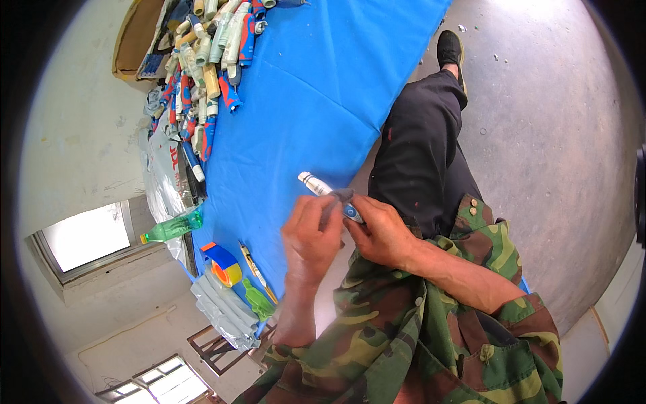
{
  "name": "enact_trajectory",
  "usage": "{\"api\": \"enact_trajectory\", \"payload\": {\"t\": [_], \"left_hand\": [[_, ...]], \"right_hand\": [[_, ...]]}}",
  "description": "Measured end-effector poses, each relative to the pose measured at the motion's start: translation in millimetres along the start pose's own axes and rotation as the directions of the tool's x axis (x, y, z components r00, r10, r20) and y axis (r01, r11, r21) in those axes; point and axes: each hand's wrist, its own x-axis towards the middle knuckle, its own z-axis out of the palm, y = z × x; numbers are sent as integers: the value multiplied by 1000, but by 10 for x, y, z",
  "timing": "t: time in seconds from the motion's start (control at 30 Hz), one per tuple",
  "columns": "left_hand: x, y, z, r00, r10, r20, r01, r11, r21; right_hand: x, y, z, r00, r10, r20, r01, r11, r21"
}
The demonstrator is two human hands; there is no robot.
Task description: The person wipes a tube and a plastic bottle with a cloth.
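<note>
A slim white plastic handle [315, 184] with a round blue part [351, 212], apparently from an electric toothbrush, slants between my hands above the blue table cover's edge. My left hand [310, 227] pinches a dark grey cloth [342, 196] that wraps over the handle's middle. At the blue end, the fingers of my right hand [381, 230] grip the handle. The cloth and fingers hide part of its length.
Many similar handles [202, 76] are heaped at the table's far left, near an open cardboard box [132, 43]. Closer are a silver plastic bag [164, 171], a green bottle [174, 227], a tape dispenser [224, 265], a slim yellow tool [256, 270], green cloth [258, 300] and grey plastic bags [224, 308].
</note>
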Motion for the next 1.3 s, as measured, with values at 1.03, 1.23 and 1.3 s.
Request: {"api": "enact_trajectory", "payload": {"t": [1.03, 1.23, 1.3], "left_hand": [[120, -18, -66, 996, -73, -49, 74, 997, 18], [12, 53, -41, 997, -70, 44, 71, 997, -22], [-41, 69, 7, 998, -42, 47, 44, 998, -40]], "right_hand": [[-18, 38, 33, 986, -96, -137, 86, 993, -76], [-15, 155, 65, 992, -74, -102, 67, 996, -67], [-11, 157, 69, 991, -89, -104, 84, 995, -54]]}}
